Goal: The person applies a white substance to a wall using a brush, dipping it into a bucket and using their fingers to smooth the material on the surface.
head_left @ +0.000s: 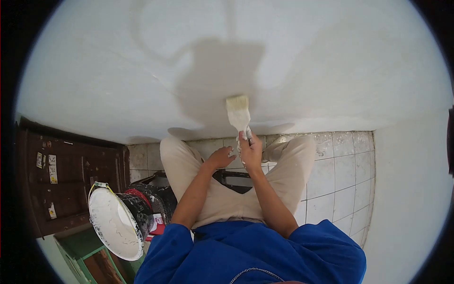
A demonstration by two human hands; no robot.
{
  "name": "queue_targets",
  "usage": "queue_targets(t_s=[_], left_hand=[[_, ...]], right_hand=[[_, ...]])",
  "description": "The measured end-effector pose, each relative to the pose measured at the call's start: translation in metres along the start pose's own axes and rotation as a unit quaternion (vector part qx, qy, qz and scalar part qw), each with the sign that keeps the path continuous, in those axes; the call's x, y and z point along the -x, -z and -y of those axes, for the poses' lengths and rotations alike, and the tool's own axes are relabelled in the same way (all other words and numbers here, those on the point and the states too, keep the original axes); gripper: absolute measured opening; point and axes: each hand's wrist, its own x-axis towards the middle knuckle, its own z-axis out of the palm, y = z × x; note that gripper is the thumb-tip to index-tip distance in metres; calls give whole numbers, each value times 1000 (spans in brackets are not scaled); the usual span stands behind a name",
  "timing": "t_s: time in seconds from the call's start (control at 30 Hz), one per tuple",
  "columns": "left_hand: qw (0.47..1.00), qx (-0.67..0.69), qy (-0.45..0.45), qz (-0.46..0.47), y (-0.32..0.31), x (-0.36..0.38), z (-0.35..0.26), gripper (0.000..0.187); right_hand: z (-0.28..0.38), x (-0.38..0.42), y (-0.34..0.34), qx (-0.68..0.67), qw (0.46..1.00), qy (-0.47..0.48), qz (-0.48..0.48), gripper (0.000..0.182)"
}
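My right hand (250, 150) is wrapped round the handle of a wide paintbrush (239, 113) coated in white paint. The pale bristles point up and meet the white wall (302, 61), or sit very close to it. White paint smears the fingers of this hand. My left hand (221, 157) hovers between my knees, holding nothing, its fingers loosely bent and apart with white on the tips. Down to the left, a black bucket (134, 213) spattered with paint shows a white, paint-coated inside.
A brown wooden door (71, 165) with stickers stands at the left, above a green frame (78, 258). Dirty white floor tiles (321, 175) run along the wall's foot. Another wall (411, 184) closes the right side. Something red (157, 227) lies beside the bucket.
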Motion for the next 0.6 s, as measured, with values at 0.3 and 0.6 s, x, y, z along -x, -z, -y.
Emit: queue_targets(t_s=[0.3, 0.6], left_hand=[[1000, -17, 12, 20, 4, -5, 8, 46], [1000, 19, -8, -3, -13, -14, 28, 43]], right_hand=[[-53, -5, -11, 45, 999, -17, 12, 24], [-14, -8, -23, 5, 1000, -7, 15, 27]])
